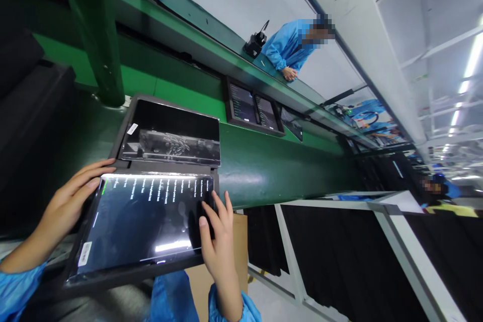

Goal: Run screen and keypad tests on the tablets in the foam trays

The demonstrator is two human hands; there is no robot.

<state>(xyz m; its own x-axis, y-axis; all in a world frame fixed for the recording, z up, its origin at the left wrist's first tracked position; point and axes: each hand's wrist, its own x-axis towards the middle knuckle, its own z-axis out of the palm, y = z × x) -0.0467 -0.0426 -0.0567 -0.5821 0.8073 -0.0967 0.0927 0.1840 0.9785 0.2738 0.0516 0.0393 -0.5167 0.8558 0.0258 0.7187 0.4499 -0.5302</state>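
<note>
In front of me a black tray [145, 166] holds two tablets side by side. The nearer tablet [143, 226] is lit, with lines of small text on a dark screen, clear film on top and a white label. The farther tablet [173, 128] has a dark screen under wrinkled film, also labelled. My left hand [71, 196] lies at the nearer tablet's left upper corner, fingers stretched out over the edge of tray and tablet. Against that tablet's right edge rests my right hand [219, 239], fingers spread and fingertips on or just above the screen.
Along the green bench [260, 161], another dark tray [254, 108] carries two lit tablets, beside a further dark tablet [292, 123]. A green post [100, 35] rises at left. Across the bench a person in blue [289, 45] sits. A white-framed rack [290, 251] stands at right.
</note>
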